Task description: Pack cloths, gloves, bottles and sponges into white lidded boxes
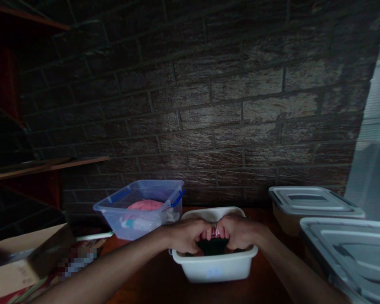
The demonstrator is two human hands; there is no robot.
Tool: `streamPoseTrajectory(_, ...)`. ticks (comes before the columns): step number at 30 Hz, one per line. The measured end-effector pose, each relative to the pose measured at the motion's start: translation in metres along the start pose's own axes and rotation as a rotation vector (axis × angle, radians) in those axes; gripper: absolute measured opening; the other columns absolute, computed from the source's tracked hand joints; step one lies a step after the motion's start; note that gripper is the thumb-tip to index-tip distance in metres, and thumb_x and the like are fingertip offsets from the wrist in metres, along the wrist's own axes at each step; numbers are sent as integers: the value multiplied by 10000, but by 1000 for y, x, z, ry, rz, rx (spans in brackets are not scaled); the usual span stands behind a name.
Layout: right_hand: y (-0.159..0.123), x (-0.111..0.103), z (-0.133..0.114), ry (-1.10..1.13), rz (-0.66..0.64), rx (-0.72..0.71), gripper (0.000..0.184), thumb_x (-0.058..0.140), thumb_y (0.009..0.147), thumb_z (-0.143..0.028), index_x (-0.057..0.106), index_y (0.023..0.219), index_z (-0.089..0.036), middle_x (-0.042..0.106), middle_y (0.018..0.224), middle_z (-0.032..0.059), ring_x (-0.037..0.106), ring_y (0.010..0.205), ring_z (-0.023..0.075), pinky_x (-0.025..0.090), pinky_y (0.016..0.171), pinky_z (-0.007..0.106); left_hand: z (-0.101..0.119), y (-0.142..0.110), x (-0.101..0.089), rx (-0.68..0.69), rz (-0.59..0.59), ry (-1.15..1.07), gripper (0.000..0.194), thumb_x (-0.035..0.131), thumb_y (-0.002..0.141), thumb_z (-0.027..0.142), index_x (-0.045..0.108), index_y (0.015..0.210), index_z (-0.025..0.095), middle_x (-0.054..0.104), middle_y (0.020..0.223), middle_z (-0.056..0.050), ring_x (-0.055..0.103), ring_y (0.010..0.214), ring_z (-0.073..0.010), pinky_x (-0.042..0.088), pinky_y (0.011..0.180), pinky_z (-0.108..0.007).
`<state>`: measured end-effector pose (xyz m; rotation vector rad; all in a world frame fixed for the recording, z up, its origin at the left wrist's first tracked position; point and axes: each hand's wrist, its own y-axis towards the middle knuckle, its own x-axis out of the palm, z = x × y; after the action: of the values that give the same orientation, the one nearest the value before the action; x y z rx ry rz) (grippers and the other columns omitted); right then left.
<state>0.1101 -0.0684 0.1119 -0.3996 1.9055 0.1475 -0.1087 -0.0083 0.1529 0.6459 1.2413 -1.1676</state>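
A white plastic tub [215, 268] stands on the table in front of me. My left hand [187, 235] and my right hand [240, 231] reach into it from either side, fingers curled toward each other. Between them is a small red item with white markings [215, 230], gripped from both ends; its exact kind is unclear. Just below the fingers lies something black [213, 247] inside the tub. The rest of the tub's contents are hidden by my hands.
To the left, a clear bin with blue handles [107, 209] holds a pink thing [145, 205] and a bottle. An open cardboard box [15, 270] sits nearer left, below a wall shelf [50, 166]. Two grey-lidded containers [316, 200] stand right. A brick wall [209, 105] rises behind.
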Motion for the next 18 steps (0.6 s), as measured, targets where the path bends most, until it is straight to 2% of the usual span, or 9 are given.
streamPoseTrajectory(7,-4,6,-4,7,5,-18,305,758,632,-240,734,935,-210,734,888,6,653,778,158,381,574,203,-1,-1,14,42,45,115,340,784,710,212,725,1044,192,724,1010,-62,661,933,-223,499,822,-290)
streamPoseTrajectory(11,-11,2,-11,-13,-17,44,257,763,663,-260,765,911,-195,753,868,33,677,751,172,383,549,207,-1,-2,16,4,18,99,308,771,742,216,774,1050,204,767,947,-64,700,859,-223,506,732,-279)
streamPoseTrajectory(18,-13,-3,-25,-109,-37,140,290,731,651,-143,785,934,-123,757,829,110,684,683,203,359,515,233,2,0,12,34,-27,18,297,758,742,152,795,1034,188,803,979,-67,732,871,-215,515,707,-256)
